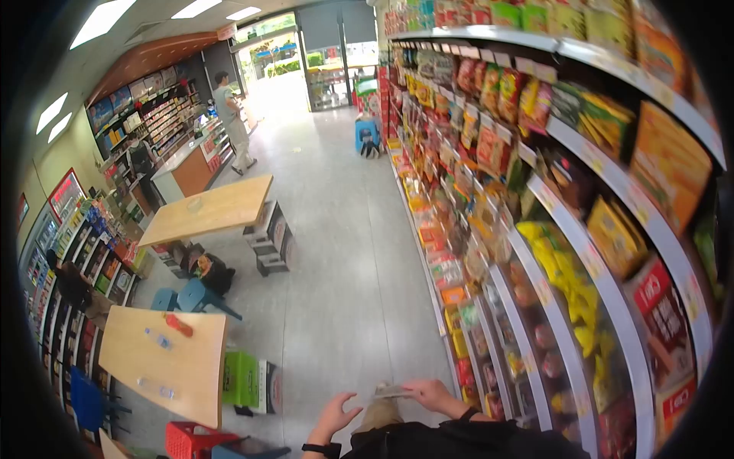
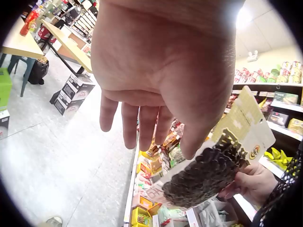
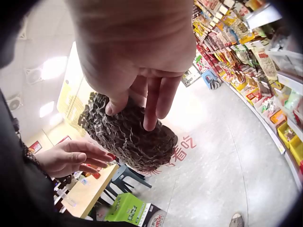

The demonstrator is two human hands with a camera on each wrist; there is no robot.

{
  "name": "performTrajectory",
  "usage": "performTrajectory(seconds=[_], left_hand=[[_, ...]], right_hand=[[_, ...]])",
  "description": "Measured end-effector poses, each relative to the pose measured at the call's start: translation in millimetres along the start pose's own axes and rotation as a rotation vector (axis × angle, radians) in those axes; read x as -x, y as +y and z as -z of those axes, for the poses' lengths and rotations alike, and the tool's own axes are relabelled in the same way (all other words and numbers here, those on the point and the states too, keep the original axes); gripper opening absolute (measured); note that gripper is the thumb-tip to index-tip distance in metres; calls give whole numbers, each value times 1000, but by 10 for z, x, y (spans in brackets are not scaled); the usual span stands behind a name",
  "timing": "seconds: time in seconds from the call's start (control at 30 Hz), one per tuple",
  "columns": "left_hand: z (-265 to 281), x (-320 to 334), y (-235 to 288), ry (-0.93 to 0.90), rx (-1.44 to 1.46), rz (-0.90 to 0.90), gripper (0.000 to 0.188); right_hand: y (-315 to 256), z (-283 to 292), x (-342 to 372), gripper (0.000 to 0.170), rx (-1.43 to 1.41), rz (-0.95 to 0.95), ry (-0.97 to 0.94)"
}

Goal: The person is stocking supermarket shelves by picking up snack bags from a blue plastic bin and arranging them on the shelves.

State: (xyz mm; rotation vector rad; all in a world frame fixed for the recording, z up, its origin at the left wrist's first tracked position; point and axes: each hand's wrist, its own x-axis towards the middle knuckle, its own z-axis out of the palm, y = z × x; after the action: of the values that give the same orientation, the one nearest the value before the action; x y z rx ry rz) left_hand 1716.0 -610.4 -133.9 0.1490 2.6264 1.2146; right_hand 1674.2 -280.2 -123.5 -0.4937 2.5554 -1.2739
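My right hand point(image 1: 434, 396) holds a flat bag point(image 1: 393, 391) by its edge, in front of my body. In the left wrist view the bag point(image 2: 201, 177) shows dark, seed-like pieces and a pale, printed top. Its dark contents fill most of the bag point(image 3: 130, 135) in the right wrist view, where the thumb and fingers of the right hand point(image 3: 135, 52) pinch it. My left hand point(image 1: 336, 417) is raised to the left of the bag, its fingers extended and holding nothing. Seen close up, the left hand point(image 2: 161, 66) has its palm towards the camera.
Shelves of packaged snacks point(image 1: 489, 145) run along the right. To the left stand wooden tables point(image 1: 164, 363), blue stools point(image 1: 200, 297), a red stool point(image 1: 191, 440) and a green box point(image 1: 240, 379). A person point(image 1: 231, 118) is by the counter; grey floor point(image 1: 344, 252) stretches ahead.
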Motion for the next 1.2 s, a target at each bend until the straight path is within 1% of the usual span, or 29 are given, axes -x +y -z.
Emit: performTrajectory(seconds=[0.03, 0.1, 0.13, 0.17, 0.23, 0.27, 0.3, 0.33, 0.37, 0.4, 0.43, 0.5, 0.53, 0.57, 0.63, 0.7, 0.73, 0.77, 0.83, 0.9, 0.93, 0.97, 1.03, 1.07, 1.1, 1.13, 1.17, 1.2], left_hand=[[202, -313, -132, 11, 12, -8, 54], [453, -864, -339, -83, -5, 7, 54], [600, -1310, -342, -106, -12, -9, 53], [738, -1717, -330, -106, 2, -6, 53], [1156, -2474, -117, -98, -169, -233, 50], [1305, -2849, 79, -123, -177, -278, 48], [1500, -3239, 283, -152, -200, -331, 46], [1637, -3567, 434, -166, -214, -335, 46], [1746, -3879, 565, -113, -153, -374, 44], [1812, -4149, 658, -71, -83, -407, 42], [1864, -4447, 709, -95, -88, -404, 42], [1899, -4956, 727, 158, 21, -402, 39], [1921, -5212, 709, 116, 16, -381, 39], [1935, -5504, 673, 105, 16, -349, 37], [1911, -5949, 509, 60, 3, -301, 35], [1950, -6400, 367, -109, -70, -220, 33], [1981, -6620, 311, -150, -103, -194, 35], [2009, -6755, 295, -165, -118, -188, 35], [2158, -7225, 308, -220, -167, -64, 38], [2351, -7737, 446, -195, -148, -43, 39], [2440, -8048, 530, -174, -115, -20, 41], [2552, -8417, 597, -183, -132, -42, 41], [2646, -9028, 815, -42, -90, -75, 44], [2711, -9367, 874, -2, -54, -105, 45], [2739, -9701, 993, -17, -44, -119, 45], [2780, -10034, 1135, 7, 66, -132, 44], [2796, -10365, 1205, 30, 178, -144, 43], [2817, -10694, 1192, 15, 170, -167, 42]], right_hand=[[-61, 76, -327, 30, 17, 6, -1], [-167, 231, -806, 29, 52, -18, -34], [-96, 305, -1175, 31, 40, 102, 73], [-19, 386, -1499, 31, 49, 97, 63], [-45, 549, -2126, 30, 83, 51, 89], [-44, 700, -2389, 30, 77, 42, 86], [-63, 857, -2707, 31, 66, 102, 185], [-74, 1020, -3010, 31, 56, 160, 285], [-95, 1169, -3286, 31, 43, 154, 298], [-124, 1308, -3470, 30, -55, 72, 349], [-105, 1444, -3689, 28, -152, -10, 399], [198, 1611, -4209, 18, -556, -245, 505], [329, 1784, -4428, 14, -522, -280, 524], [475, 1999, -4675, 24, -488, -315, 540], [813, 2392, -5236, 40, -505, -166, 636], [1078, 2720, -5730, 45, -587, -159, 636], [1224, 2860, -5971, 45, -605, -170, 643], [1355, 3003, -6198, 42, -607, -169, 623], [1484, 3355, -6775, 39, -616, -146, 644], [1426, 3671, -7355, 30, -639, -117, 638], [1523, 3809, -7631, 27, -526, -149, 568], [1603, 3911, -7911, 27, -532, -145, 596], [1510, 4174, -8423, 29, -476, -80, 485], [1546, 4230, -8697, 30, -474, -51, 454], [1612, 4279, -8944, 31, -466, -26, 421], [1636, 4350, -9184, 31, -450, -25, 403], [1667, 4421, -9396, 32, -509, -34, 384], [1738, 4449, -9628, 32, -511, -3, 396]])
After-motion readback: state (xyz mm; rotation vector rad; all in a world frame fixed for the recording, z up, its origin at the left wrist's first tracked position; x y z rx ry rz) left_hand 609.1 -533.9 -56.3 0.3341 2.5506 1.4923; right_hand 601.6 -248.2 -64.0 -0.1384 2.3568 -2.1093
